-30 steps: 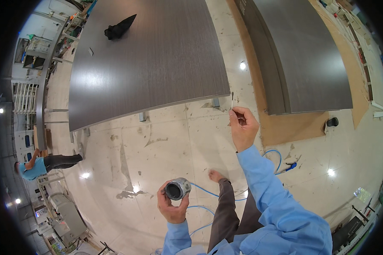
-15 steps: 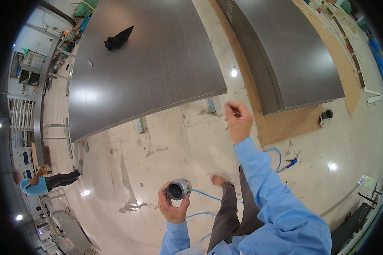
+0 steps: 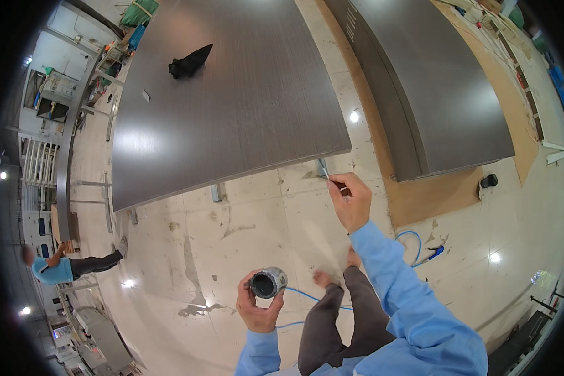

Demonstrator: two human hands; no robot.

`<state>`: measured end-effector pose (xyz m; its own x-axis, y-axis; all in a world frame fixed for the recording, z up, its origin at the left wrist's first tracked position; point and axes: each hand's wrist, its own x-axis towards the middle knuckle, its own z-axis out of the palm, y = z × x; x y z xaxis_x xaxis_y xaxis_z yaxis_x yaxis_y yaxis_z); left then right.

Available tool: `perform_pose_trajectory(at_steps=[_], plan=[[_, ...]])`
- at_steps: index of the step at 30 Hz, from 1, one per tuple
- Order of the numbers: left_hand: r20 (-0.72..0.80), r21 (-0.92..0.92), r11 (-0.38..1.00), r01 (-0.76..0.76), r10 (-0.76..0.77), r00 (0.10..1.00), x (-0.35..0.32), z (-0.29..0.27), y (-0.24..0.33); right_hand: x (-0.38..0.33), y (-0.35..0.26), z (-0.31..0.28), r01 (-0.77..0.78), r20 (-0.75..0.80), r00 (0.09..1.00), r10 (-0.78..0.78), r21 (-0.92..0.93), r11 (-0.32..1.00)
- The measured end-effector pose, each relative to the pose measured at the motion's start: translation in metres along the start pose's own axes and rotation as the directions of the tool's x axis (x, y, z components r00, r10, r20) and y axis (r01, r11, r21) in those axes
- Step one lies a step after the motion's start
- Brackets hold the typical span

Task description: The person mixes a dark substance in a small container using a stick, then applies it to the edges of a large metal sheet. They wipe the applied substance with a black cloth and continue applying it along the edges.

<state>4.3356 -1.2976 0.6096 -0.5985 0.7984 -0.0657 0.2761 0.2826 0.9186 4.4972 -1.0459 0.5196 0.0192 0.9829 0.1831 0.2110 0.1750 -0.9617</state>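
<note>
My left hand (image 3: pixel 255 314) is wrapped round a small open can (image 3: pixel 276 276) with a dark inside and a smeared grey rim, held upright above the floor. My right hand (image 3: pixel 355 207) pinches a thin, pale, stick-like tool (image 3: pixel 325 170); its exact kind is too small to make out. The tool's far end points up at the near right corner of a large dark wood-grain panel (image 3: pixel 232 100). I cannot tell whether it touches the panel's edge. A crumpled black cloth or bag (image 3: pixel 191 61) and a small pale piece (image 3: pixel 145 96) lie on the panel.
Right of the panel, a stack of dark boards (image 3: pixel 451 94) rests on brown cardboard (image 3: pixel 438 203), with a black cup-like thing (image 3: pixel 489 181) beside it. A blue air hose (image 3: pixel 410 235) with a blow gun (image 3: pixel 433 254) runs across the floor. Another person (image 3: pixel 59 266) stands at far left.
My right hand has turned, and the thin tool now shows beneath the panel's corner. My feet have stepped nearer the panel. The can stays in my left hand.
</note>
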Motion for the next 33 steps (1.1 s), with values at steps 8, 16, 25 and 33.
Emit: perform_pose_trajectory(at_steps=[8, 16, 25, 33], plan=[[0.018, 0.005, 0.999, -0.042, 0.042, 0.999, 0.044, -0.031, -0.023, -0.006, 0.005, 0.014, -0.057, -0.189, 0.98, 0.066, 0.054, 0.997], [0.177, 0.008, 0.996, -0.088, 0.085, 0.98, 0.083, -0.104, -0.054, -0.033, -0.017, 0.042, 0.058, -0.27, 0.957, -0.109, -0.191, 0.98], [0.248, -0.027, 0.994, -0.109, 0.113, 0.962, 0.092, -0.136, -0.058, -0.022, -0.013, 0.034, -0.046, -0.521, 0.851, -0.068, -0.203, 0.978], [0.346, 0.025, 0.991, -0.132, 0.116, 0.931, 0.084, -0.129, -0.05, -0.003, -0.009, 0.035, -0.012, -0.509, 0.855, -0.096, -0.205, 0.979]])
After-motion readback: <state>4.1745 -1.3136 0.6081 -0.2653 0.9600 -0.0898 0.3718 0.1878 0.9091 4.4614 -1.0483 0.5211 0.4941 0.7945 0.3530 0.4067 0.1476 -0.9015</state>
